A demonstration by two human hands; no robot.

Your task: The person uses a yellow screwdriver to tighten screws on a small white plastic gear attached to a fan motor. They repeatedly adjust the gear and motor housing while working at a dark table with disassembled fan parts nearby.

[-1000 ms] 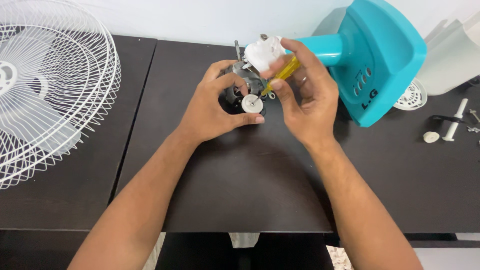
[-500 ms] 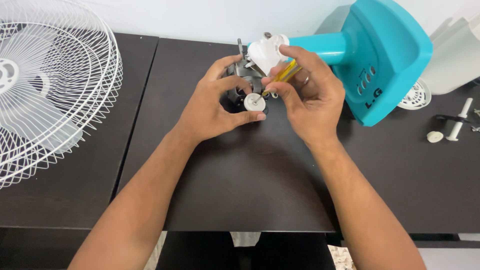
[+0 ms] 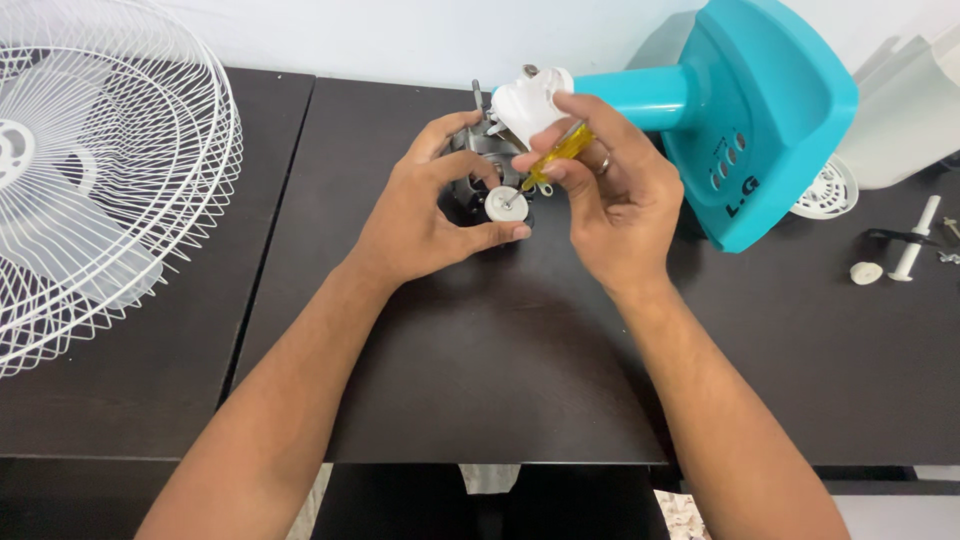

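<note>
A fan motor (image 3: 478,170) lies on the dark table, joined by a white neck piece (image 3: 528,100) to a teal fan stand (image 3: 760,120) lying on its side. My left hand (image 3: 435,215) wraps around the motor, thumb and fingers at a small white round cap (image 3: 505,204) on its front. My right hand (image 3: 610,205) grips a yellow-handled screwdriver (image 3: 560,152), its tip pointing down at the white cap. A ring is on one right finger.
A white wire fan guard (image 3: 100,190) covers the left table. At the right lie a white round grille piece (image 3: 828,190), a white rod (image 3: 916,240), a small white cap (image 3: 866,272) and a white housing (image 3: 905,110). A seam (image 3: 275,230) divides the two dark tables.
Both hands and the motor have stayed nearly in place; the camera view shifted slightly. The screwdriver remains at the white cap.
</note>
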